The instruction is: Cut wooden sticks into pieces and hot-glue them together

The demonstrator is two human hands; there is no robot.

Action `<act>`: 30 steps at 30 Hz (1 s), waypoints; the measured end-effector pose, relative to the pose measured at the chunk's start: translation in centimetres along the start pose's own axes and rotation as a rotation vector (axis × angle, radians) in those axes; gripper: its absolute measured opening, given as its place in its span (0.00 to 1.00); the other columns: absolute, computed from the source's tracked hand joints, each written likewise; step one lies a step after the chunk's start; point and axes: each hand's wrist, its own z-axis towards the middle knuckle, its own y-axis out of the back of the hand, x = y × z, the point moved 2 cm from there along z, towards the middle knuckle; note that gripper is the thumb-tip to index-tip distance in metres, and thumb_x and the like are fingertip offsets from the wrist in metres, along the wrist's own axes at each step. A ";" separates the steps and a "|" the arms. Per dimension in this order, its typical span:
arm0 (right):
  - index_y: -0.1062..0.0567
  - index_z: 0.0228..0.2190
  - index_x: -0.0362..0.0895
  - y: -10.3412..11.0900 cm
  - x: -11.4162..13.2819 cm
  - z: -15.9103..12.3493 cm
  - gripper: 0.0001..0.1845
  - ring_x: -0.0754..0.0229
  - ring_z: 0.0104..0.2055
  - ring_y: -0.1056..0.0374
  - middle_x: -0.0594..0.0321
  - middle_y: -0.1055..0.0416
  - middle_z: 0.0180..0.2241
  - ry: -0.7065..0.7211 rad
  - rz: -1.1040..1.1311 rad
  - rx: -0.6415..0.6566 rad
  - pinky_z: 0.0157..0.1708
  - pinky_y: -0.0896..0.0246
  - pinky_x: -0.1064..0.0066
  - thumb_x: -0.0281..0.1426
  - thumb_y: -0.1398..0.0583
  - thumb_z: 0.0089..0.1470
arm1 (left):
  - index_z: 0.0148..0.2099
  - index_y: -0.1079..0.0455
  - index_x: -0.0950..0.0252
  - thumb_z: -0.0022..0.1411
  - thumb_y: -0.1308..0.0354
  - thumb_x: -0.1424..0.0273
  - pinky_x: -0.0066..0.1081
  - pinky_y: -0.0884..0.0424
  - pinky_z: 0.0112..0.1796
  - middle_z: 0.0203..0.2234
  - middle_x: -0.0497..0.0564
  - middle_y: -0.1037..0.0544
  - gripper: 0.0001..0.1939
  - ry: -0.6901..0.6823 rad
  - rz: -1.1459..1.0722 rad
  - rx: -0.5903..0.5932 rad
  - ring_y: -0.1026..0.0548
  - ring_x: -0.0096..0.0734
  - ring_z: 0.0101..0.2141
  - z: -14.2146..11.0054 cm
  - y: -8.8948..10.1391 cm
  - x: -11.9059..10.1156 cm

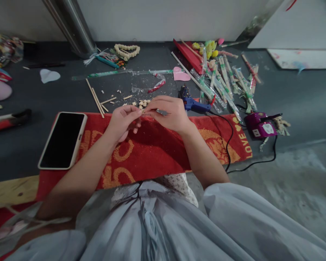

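Note:
My left hand (122, 121) and my right hand (170, 113) meet over a red and gold towel (152, 152) on the floor. Both are pinched together at the fingertips on a small pale piece of wood (143, 111). Something grey and thin (162, 112) shows under my right fingers; I cannot make out what it is. Just beyond the fingertips lies a small heap of cut wood bits (143, 103). Loose wooden sticks (95, 98) lie to the far left of my hands.
A phone (63, 139) lies face up on the towel's left end. A blue glue gun (193, 104) lies right of my hands, its black cord running to a purple power strip (259, 125). Wrapped chopsticks (225, 85), a pink paper heart (180, 74), a metal pole (73, 25).

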 end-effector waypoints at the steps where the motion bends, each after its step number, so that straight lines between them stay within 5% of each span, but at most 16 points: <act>1: 0.24 0.32 0.43 0.0 -0.1 0.0 0.10 0.65 0.38 0.29 0.63 0.24 0.33 0.010 -0.002 0.001 0.41 0.34 0.71 0.28 0.45 0.61 | 0.27 0.33 0.64 0.48 0.36 0.72 0.19 0.41 0.12 0.13 0.42 0.32 0.07 0.002 -0.001 0.000 0.34 0.20 0.13 0.0 0.0 0.0; 30: 0.25 0.29 0.43 -0.3 -0.1 0.1 0.10 0.65 0.36 0.29 0.63 0.25 0.32 0.040 0.018 0.004 0.39 0.33 0.71 0.25 0.45 0.58 | 0.26 0.34 0.64 0.49 0.37 0.70 0.19 0.43 0.12 0.13 0.43 0.33 0.08 0.032 0.028 -0.005 0.38 0.18 0.13 -0.1 -0.2 0.1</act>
